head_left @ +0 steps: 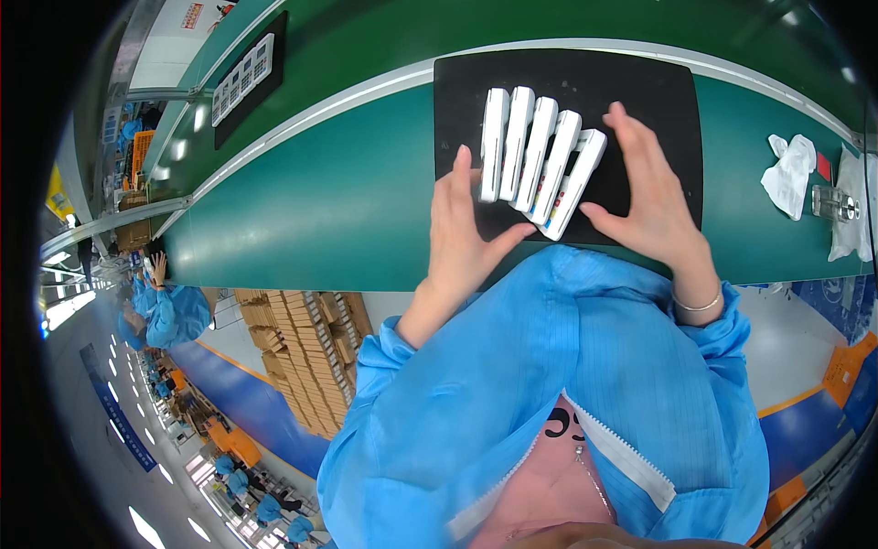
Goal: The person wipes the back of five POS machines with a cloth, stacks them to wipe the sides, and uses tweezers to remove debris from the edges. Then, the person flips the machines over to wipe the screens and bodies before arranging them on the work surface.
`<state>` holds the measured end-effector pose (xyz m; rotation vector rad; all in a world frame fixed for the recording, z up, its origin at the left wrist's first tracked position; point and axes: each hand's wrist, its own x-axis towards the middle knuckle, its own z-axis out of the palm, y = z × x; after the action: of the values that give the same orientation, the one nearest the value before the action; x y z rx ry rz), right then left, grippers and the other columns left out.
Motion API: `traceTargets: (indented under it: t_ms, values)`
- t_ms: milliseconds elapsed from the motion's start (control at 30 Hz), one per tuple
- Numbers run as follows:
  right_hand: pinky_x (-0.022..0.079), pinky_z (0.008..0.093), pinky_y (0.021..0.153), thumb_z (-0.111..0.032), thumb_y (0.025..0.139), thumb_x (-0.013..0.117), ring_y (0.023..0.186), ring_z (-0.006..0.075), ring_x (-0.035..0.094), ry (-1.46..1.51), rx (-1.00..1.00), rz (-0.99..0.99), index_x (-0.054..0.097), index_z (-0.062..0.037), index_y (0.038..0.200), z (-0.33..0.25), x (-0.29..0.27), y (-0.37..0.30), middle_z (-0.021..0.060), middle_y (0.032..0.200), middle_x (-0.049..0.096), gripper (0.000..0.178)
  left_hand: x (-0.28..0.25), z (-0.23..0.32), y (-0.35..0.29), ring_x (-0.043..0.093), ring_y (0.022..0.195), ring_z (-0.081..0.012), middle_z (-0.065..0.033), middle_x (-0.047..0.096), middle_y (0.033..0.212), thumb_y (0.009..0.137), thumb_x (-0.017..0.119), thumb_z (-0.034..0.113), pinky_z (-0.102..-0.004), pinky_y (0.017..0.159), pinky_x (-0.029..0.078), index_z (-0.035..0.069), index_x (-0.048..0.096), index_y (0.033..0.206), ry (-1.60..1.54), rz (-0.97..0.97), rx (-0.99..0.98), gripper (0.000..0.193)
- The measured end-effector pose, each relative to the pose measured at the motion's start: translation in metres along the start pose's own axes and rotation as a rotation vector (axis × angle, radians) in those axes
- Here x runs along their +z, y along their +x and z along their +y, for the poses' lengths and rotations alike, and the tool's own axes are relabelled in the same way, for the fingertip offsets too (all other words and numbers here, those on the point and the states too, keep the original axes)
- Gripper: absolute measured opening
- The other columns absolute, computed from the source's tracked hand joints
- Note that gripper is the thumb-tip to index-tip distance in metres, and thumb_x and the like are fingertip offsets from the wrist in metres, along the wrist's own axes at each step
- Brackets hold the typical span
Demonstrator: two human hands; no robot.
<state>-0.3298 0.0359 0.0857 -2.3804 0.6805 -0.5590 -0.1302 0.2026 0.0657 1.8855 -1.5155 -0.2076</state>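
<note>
With fingers spread, the left hand [455, 231] and right hand [655, 216] flank five fanned white devices [535, 154] resting on the black mat [660, 91], apparently being gathered, which calls for bringing both palms evenly inward.

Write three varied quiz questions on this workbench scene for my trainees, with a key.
1. How many slim white plastic devices sit in the fanned row on the rectangular black mat?
2. True or false: the person's bare right hand is closed around one of the devices.
3. Which lies on the smooth green tabletop, right of the mat?
A) stacked brown cardboard boxes
B) a crumpled white sheet
C) the fanned row of devices

Key:
1. Five.
2. False; it is open beside them.
3. B.
</note>
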Motion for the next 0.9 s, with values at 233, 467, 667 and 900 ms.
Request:
traceTargets:
  t_ms: [233, 467, 667, 900]
  values:
    - [0.033, 0.0465, 0.113, -0.053, 0.053, 0.089, 0.142, 0.0445, 0.026, -0.005, 0.008, -0.106, 0.017, 0.0035, 0.151, -0.008, 0.02, -0.015, 0.0291, 0.153, 0.022, 0.134, 0.003, -0.003, 0.008, 0.054, 0.096, -0.0243, -0.0129, 0.051, 0.109, 0.066, 0.087, 0.013, -0.0355, 0.082, 0.048, 0.001, 0.022, 0.151, -0.006, -0.015, -0.031, 0.108]
    - [0.028, 0.0483, 0.115, -0.056, 0.048, 0.09, 0.142, 0.044, 0.028, -0.351, 0.095, -0.096, 0.022, 0.0076, 0.148, -0.019, 0.028, -0.02, 0.0314, 0.147, 0.031, 0.136, 0.005, -0.005, 0.008, 0.054, 0.095, -0.0239, -0.0126, 0.051, 0.108, 0.066, 0.088, 0.015, -0.0353, 0.081, 0.049, 0.0, 0.024, 0.151, -0.051, 0.028, -0.059, 0.108]
    - [0.028, 0.0443, 0.116, -0.033, 0.061, 0.086, 0.138, 0.043, 0.031, -0.328, 0.115, -0.074, 0.021, 0.0066, 0.148, 0.007, -0.014, -0.016, 0.0272, 0.147, 0.033, 0.116, -0.012, -0.018, 0.016, 0.053, 0.107, -0.0291, -0.0155, 0.048, 0.118, 0.061, 0.092, 0.022, -0.0393, 0.093, 0.048, 0.004, 0.018, 0.152, -0.097, -0.141, 0.009, 0.119]
    - [0.017, 0.0515, 0.118, -0.048, 0.054, 0.089, 0.146, 0.0427, 0.018, -0.218, 0.022, -0.04, 0.019, 0.0051, 0.151, -0.005, -0.02, -0.005, 0.0267, 0.154, 0.024, 0.13, -0.019, -0.05, 0.074, 0.024, 0.142, -0.0431, -0.0221, 0.019, 0.155, 0.05, 0.092, 0.044, -0.0558, 0.115, 0.023, 0.011, 0.015, 0.155, -0.098, -0.333, 0.371, 0.134]
